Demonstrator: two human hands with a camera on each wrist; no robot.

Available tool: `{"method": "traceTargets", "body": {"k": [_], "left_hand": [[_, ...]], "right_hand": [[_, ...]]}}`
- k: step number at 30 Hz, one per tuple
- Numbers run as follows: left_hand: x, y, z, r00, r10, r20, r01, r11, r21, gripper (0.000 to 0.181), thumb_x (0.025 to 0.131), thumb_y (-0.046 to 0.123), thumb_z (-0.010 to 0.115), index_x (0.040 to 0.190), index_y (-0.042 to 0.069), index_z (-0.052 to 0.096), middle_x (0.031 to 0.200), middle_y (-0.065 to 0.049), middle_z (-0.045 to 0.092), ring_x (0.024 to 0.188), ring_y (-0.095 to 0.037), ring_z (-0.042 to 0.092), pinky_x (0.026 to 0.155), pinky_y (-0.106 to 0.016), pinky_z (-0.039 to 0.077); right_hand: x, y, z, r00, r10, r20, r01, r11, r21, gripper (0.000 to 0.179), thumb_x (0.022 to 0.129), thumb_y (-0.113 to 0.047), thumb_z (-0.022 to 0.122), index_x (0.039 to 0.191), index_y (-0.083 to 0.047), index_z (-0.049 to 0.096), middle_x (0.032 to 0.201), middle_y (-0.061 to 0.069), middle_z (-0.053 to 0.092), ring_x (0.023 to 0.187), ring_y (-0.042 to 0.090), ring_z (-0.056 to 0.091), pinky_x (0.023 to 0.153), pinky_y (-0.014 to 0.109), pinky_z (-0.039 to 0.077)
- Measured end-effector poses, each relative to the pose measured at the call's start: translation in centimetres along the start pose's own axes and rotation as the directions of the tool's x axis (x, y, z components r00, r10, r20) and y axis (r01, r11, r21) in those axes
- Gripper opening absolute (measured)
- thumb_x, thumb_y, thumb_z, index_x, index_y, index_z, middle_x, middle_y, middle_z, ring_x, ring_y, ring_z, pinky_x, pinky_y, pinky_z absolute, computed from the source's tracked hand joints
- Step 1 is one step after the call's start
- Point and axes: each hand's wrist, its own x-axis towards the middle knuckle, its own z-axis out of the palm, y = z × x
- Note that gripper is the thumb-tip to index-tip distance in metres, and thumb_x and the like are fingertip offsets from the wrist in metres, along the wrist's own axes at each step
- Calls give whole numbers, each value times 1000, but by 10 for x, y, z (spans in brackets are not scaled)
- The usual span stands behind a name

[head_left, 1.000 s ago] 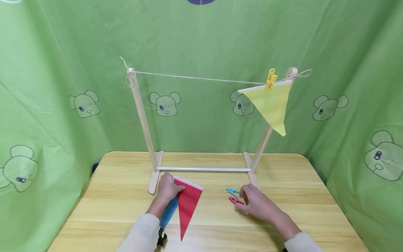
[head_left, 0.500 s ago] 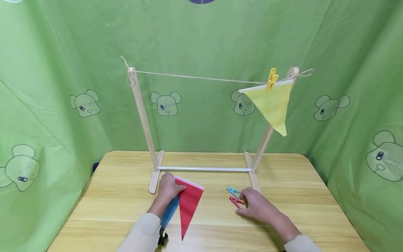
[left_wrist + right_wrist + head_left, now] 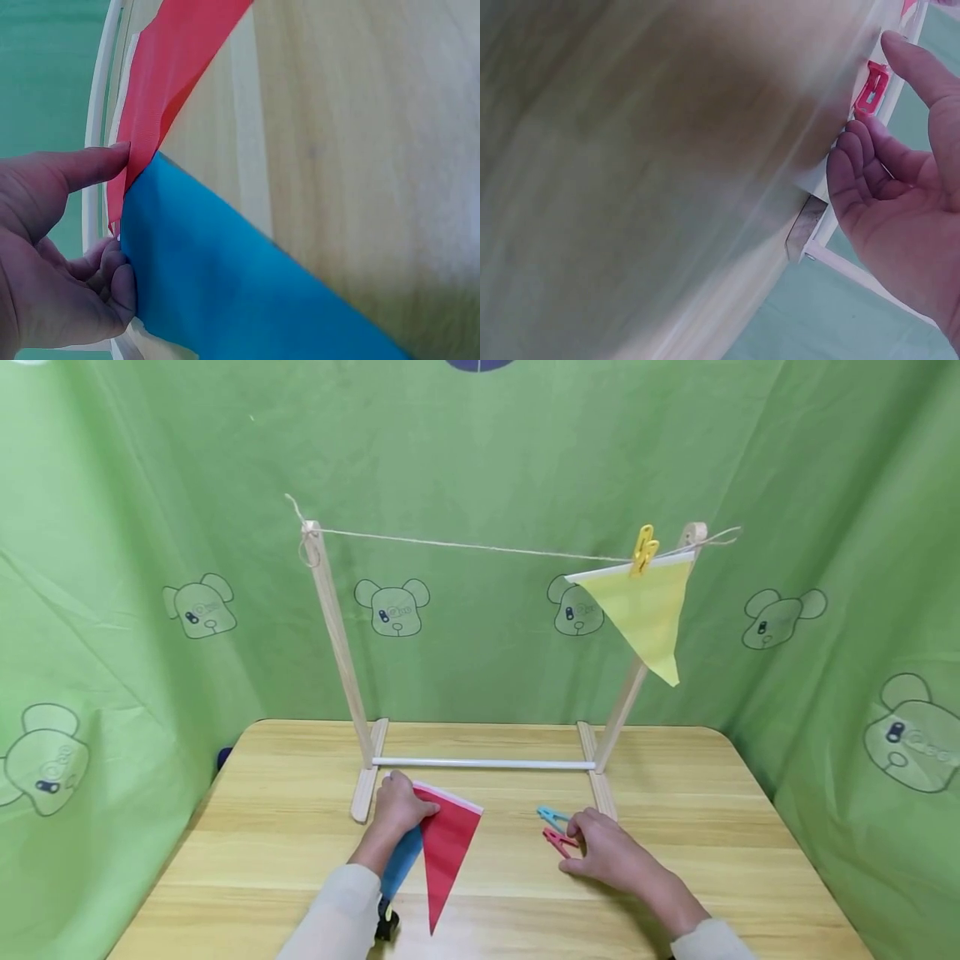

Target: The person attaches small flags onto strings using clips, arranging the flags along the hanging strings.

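My left hand (image 3: 400, 810) pinches a red triangular flag (image 3: 452, 837) by its white-edged top, with a blue flag (image 3: 402, 862) hanging beside it under the hand. In the left wrist view the thumb lies on the red flag (image 3: 169, 75), and the other fingers curl behind at the edge of the blue flag (image 3: 225, 262). My right hand (image 3: 611, 850) is low over the table, thumb and index finger spread around the near ends of a red clothespin (image 3: 558, 841). In the right wrist view the index fingertip meets this clothespin (image 3: 871, 88), the thumb apart. A light-blue clothespin (image 3: 552, 815) lies just behind.
Behind the hands stands a wooden frame (image 3: 337, 635) with a white crossbar (image 3: 480, 763). Twine (image 3: 450, 542) runs between its posts. A yellow flag (image 3: 645, 610) hangs at the right from a yellow clothespin (image 3: 643, 552). A green curtain (image 3: 480, 668) surrounds the wooden table (image 3: 300, 752).
The right hand's thumb and index finger have shifted slightly around the red clothespin, which now shows more of its open V shape. The left hand and its flags stay nearly still.
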Motion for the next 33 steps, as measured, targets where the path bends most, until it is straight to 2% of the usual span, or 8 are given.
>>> {"method": "traceTargets", "body": {"k": [5, 10, 17, 26, 33], "left_hand": [[0, 1, -1, 1000, 1, 14, -1, 1000, 4, 66, 74, 24, 94, 112, -9, 51, 103, -23, 55, 89, -34, 57, 72, -42, 56], [1, 1, -2, 1000, 0, 14, 0, 1000, 5, 69, 74, 27, 93, 113, -12, 51, 106, -27, 56, 89, -37, 59, 77, -47, 56], [4, 2, -2, 1000, 17, -3, -17, 998, 67, 63, 75, 28, 92, 106, -12, 54, 104, -29, 57, 89, -40, 60, 80, -50, 56], [5, 1, -3, 1000, 18, 21, -19, 998, 58, 48, 76, 22, 91, 95, -7, 59, 97, -24, 57, 84, -33, 57, 69, -42, 53], [5, 0, -5, 999, 31, 27, -32, 999, 37, 35, 76, 18, 91, 79, -1, 61, 89, -19, 58, 80, -29, 56, 62, -34, 48]], "right_hand": [[1, 0, 1, 1000, 11, -4, -11, 1000, 10, 43, 72, -30, 94, 95, -11, 63, 89, -4, 55, 78, 8, 48, 67, 23, 49], [0, 0, 2, 1000, 25, 2, -25, 999, 34, 39, 74, -26, 93, 95, -11, 63, 89, -4, 55, 78, 8, 48, 67, 22, 48], [0, 0, 0, 1000, -16, -14, 17, 999, 35, 35, 77, -22, 91, 95, -10, 63, 86, -5, 53, 76, 6, 46, 63, 20, 45], [0, 0, -1, 1000, -5, -4, 6, 999, 51, 34, 78, -19, 91, 95, -9, 64, 86, -4, 54, 76, 8, 47, 63, 21, 45], [0, 1, 0, 1000, -9, -7, 10, 998, 54, 33, 78, -19, 90, 96, -9, 64, 87, -4, 54, 76, 7, 47, 63, 21, 45]]}}
